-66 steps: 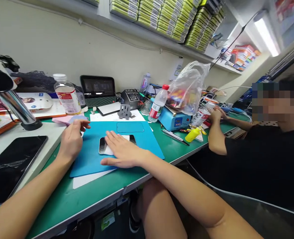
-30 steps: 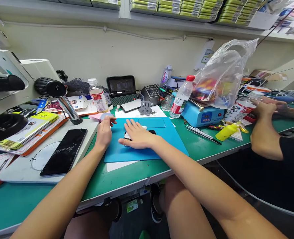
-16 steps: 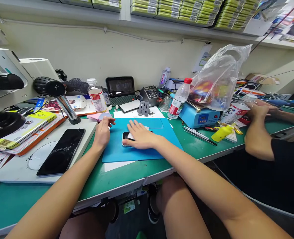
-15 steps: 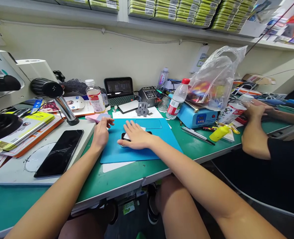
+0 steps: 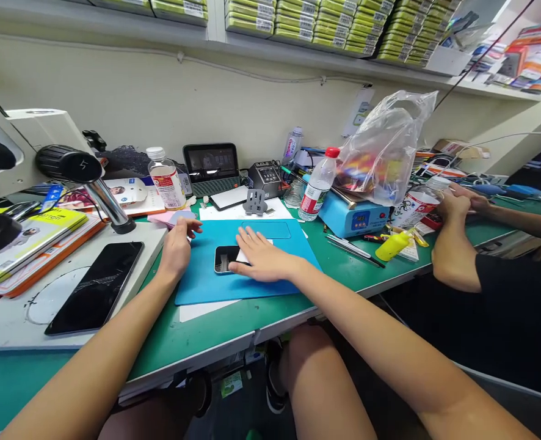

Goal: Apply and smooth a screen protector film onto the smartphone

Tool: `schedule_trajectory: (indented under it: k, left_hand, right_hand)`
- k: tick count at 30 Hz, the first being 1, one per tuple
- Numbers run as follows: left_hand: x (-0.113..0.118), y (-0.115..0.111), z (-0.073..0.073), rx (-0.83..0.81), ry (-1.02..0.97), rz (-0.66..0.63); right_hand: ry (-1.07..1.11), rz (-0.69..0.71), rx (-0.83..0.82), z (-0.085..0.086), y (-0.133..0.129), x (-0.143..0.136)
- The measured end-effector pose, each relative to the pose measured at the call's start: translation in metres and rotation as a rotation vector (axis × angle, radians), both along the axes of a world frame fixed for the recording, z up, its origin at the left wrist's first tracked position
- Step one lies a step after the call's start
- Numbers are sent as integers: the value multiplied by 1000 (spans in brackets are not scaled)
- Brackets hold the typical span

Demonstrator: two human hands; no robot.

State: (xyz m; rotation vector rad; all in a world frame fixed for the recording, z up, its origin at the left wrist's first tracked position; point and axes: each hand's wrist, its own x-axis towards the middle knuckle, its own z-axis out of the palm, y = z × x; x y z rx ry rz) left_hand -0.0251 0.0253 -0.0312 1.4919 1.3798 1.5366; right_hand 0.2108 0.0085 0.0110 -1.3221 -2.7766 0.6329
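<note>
My right hand lies flat, fingers stretched, over a white piece of paper or cloth on a small phone. The phone's dark left end shows; its right part is hidden under the hand. Both are on a blue mat. At the mat's left edge rests my left hand, its fingers loosely curled and apart, with nothing visible in them. Just behind it are a grey rounded piece and pink paper.
Left are a large dark phone on a pale base and a microscope-like stand. Bottles, including a red-capped bottle, and a blue device stand behind. Tweezers and a yellow bottle lie right, near a co-worker's arm.
My right hand has shifted right across the phone with the white piece, uncovering more of the phone's left end. My left hand stays by the mat's left edge. The camera view has shifted slightly.
</note>
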Motion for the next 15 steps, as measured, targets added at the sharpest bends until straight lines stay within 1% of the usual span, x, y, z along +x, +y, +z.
schedule_trajectory:
  k: [3, 5, 7, 9, 11, 13, 15]
  left_hand:
    - [0, 2, 0, 6, -4, 14]
    - [0, 2, 0, 6, -5, 17]
    - [0, 1, 0, 3, -7, 16]
    - [-1, -1, 0, 0, -7, 15]
    - [-2, -1, -1, 4, -6, 11]
    - [-2, -1, -1, 12, -3, 3]
    - [-2, 0, 0, 16, 3, -1]
  right_hand:
    - [26, 3, 10, -3, 11, -32]
    - [69, 29, 51, -7, 7, -53]
    - [105, 76, 86, -11, -6, -62]
    - [123, 134, 98, -13, -21, -54]
    - [122, 166, 96, -13, -29, -37]
    - [81, 138, 68, -10, -25, -21]
    - [41, 77, 45, -7, -11, -16]
